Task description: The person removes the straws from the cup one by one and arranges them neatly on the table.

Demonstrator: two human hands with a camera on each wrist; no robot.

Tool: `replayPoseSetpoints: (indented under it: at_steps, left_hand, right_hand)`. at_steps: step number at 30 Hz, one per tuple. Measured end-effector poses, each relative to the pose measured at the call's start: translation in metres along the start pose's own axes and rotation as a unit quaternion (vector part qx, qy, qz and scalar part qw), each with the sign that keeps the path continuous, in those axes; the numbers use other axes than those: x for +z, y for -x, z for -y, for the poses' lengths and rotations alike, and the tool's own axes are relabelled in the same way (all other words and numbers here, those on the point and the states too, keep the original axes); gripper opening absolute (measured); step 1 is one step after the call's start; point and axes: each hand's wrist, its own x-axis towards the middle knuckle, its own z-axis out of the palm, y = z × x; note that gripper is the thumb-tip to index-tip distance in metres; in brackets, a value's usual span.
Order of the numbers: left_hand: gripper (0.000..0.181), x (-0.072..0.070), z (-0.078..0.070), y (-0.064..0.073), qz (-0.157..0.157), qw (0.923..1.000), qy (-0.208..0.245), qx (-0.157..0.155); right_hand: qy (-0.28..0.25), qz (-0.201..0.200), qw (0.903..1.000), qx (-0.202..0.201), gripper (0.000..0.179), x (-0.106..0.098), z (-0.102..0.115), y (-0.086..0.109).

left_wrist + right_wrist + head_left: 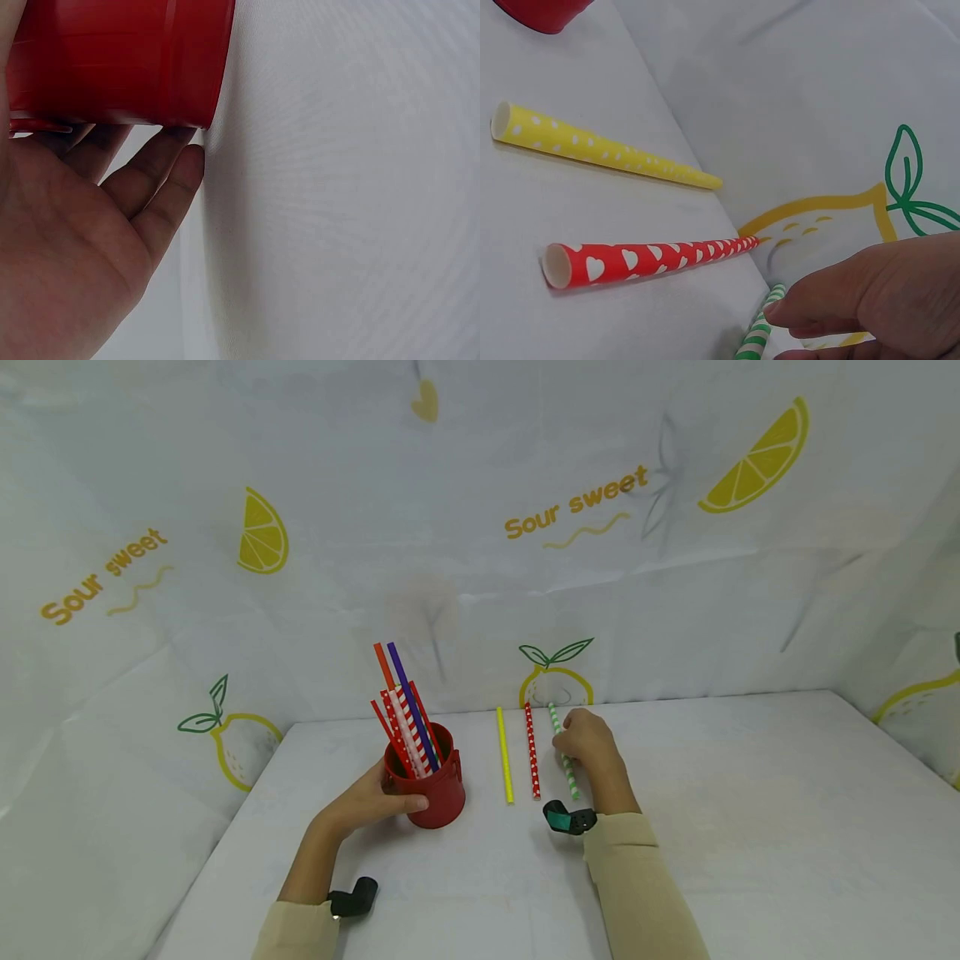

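Note:
My left hand [366, 797] holds a small red bucket [444, 800], the thumb across its front and the other fingers along its side. Standing in the bucket are several straws: an orange one [384, 665], a purple one [411, 703], and red and patterned ones. In the left wrist view, fingertips touch the bucket wall [112, 60] near its base. My right hand [592, 742] pinches a green-and-white striped paper straw [573, 783] near its far end. The straw lies on the table; in the right wrist view the thumb is against its stripes [756, 334].
Left of the striped straw lie a red paper straw with white hearts [533, 758] and a yellow one with white dots [505, 760], roughly parallel. They rest on a white-covered table [750, 810]. Behind it rises a white cloth backdrop [465, 527] with lemon prints.

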Motion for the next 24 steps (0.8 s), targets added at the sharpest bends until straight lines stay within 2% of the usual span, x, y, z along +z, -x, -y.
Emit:
replayPoseSetpoints:
  at_steps: [6, 12, 17, 24]
  left_hand:
    - [0.091, 0.000, 0.001, 0.000, 0.002, 1.0000, 0.002, 0.001]
    - [0.090, 0.000, 0.002, -0.001, 0.004, 0.9999, 0.005, 0.009]
    - [0.088, 0.000, 0.002, -0.001, 0.012, 0.9997, 0.005, 0.022]
    - [0.087, -0.001, 0.001, 0.000, 0.014, 0.9996, 0.006, 0.022]
  right_hand:
    - [-0.005, -0.009, 0.9997, -0.021, 0.044, -0.007, 0.005, 0.003]
    - [-0.056, 0.018, 0.9969, -0.052, 0.044, -0.015, 0.021, 0.010]
    - [-0.115, 0.031, 0.9867, -0.110, 0.039, -0.013, 0.037, 0.015]
    - [-0.155, 0.022, 0.9704, -0.184, 0.033, -0.008, 0.056, 0.027]
